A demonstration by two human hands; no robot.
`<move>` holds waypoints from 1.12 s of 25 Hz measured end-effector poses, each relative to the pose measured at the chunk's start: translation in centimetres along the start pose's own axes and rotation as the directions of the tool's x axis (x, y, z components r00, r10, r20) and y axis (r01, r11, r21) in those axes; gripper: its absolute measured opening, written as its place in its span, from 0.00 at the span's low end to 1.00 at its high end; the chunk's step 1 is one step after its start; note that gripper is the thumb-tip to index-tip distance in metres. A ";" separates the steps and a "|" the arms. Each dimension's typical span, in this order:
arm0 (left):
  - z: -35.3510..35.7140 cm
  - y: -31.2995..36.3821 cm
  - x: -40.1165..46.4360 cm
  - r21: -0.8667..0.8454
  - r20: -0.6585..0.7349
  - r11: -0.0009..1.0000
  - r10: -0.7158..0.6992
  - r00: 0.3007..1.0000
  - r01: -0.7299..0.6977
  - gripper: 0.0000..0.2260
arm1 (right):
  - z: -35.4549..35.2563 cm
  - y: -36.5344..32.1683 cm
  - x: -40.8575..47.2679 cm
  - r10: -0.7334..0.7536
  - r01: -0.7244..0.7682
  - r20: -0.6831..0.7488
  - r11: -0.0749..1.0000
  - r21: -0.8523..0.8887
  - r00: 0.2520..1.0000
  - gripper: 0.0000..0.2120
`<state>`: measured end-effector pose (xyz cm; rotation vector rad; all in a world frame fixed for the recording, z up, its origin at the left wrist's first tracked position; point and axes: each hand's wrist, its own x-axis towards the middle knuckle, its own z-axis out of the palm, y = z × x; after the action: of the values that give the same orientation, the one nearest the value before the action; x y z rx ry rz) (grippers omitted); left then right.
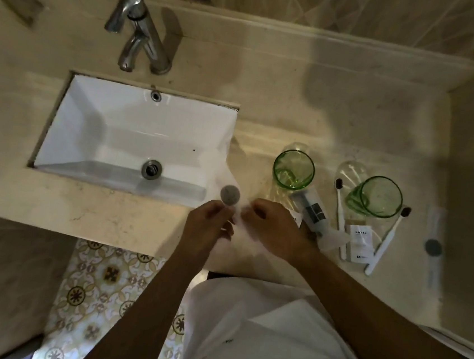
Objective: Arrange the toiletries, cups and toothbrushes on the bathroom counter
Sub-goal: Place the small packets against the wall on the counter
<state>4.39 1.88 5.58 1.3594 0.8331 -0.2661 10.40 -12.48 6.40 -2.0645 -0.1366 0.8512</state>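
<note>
Over the counter's front edge, my left hand (210,223) and my right hand (274,230) both pinch a thin clear plastic wrapper (227,175) with a round grey sticker (230,194). To the right stand two green glass cups, the left cup (294,167) and the right cup (380,196). Two white toothbrushes with dark bristles, one (340,216) left and one (387,242) right of the right cup, lie on the counter (339,117). A small white hotel sachet (362,242) lies between them. A dark toiletry packet (312,213) lies by my right hand.
A white rectangular sink (104,124) is set in the beige counter on the left, with a chrome faucet (140,31) behind it. Another clear wrapper with a grey sticker (433,247) lies at the far right. Patterned floor tiles (101,288) show below the counter edge.
</note>
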 end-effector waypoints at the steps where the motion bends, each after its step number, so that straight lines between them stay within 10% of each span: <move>1: 0.5 1.2 0.0 0.000 0.009 0.999 0.037 0.999 -0.037 0.07 | -1.2 -0.5 -0.4 -0.015 0.015 -0.003 0.998 0.056 1.000 0.15; 8: 9.8 7.7 4.0 0.128 0.042 0.986 0.102 0.994 -0.106 0.07 | -11.0 1.5 -0.9 0.111 -0.063 -0.105 0.921 0.384 0.988 0.04; 19: 32.0 14.2 13.2 0.368 0.366 0.924 -0.039 0.930 -0.106 0.03 | -26.6 9.5 2.3 0.317 -0.086 -0.281 0.788 0.610 0.906 0.12; 28: 44.5 13.4 20.6 0.668 0.472 0.680 -0.073 0.879 -0.303 0.07 | -31.4 17.2 7.7 0.651 -0.079 -0.472 0.631 0.771 0.595 0.12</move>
<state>43.41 -30.42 1.32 1.9795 0.1942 -0.8644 31.99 -41.59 1.33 -1.5316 1.0117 0.1682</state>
